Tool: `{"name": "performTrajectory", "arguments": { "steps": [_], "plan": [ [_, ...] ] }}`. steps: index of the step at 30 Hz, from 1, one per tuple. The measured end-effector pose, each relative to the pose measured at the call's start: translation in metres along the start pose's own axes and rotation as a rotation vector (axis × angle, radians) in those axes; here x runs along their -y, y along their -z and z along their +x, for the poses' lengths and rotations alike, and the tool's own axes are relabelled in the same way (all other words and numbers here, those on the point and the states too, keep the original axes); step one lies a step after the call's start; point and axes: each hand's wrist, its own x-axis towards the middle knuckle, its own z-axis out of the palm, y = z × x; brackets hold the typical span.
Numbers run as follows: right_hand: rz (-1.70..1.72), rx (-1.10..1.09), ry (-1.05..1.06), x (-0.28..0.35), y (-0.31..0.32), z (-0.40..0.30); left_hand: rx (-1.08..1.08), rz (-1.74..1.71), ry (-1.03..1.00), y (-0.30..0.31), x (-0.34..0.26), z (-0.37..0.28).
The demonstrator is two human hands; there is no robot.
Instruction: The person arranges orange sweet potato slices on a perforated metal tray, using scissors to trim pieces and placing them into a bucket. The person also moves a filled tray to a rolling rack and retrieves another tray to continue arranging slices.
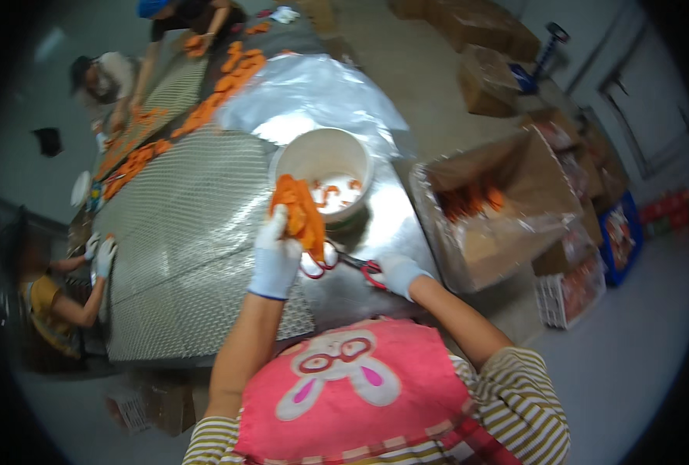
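Observation:
My left hand, in a white and blue glove, grips a limp orange piece of material just in front of a white bucket. Small orange scraps lie inside the bucket. My right hand, gloved too, holds red-handled scissors whose dark blades point left. A second red-rimmed handle shows below the orange piece; whether it belongs to another pair of scissors I cannot tell. Beneath both hands is a shiny metal tabletop.
Textured matting covers the table at left, with a row of orange pieces beyond it. Clear plastic sheeting lies behind the bucket. A plastic-lined carton holding orange pieces stands at right. Several co-workers work at the left and far sides.

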Motion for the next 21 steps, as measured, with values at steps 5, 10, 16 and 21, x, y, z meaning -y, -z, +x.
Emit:
{"name": "performTrajectory", "arguments": {
  "steps": [5, 10, 16, 21],
  "plan": [
    [-0.166, -0.234, 0.078, -0.005, -0.007, 0.001, 0.006, 0.117, 0.003, -0.029, 0.013, -0.011],
    [0.206, -0.249, 0.044, -0.022, -0.018, 0.011, 0.012, 0.141, 0.032, -0.026, 0.026, -0.011],
    [1.443, -0.176, 0.25, 0.018, 0.014, -0.013, 0.024, 0.218, 0.102, -0.021, 0.05, -0.014],
    [1.442, -0.467, 0.213, 0.058, 0.042, -0.022, 0.135, 0.506, 0.182, -0.029, 0.071, -0.018]
  ]
}}
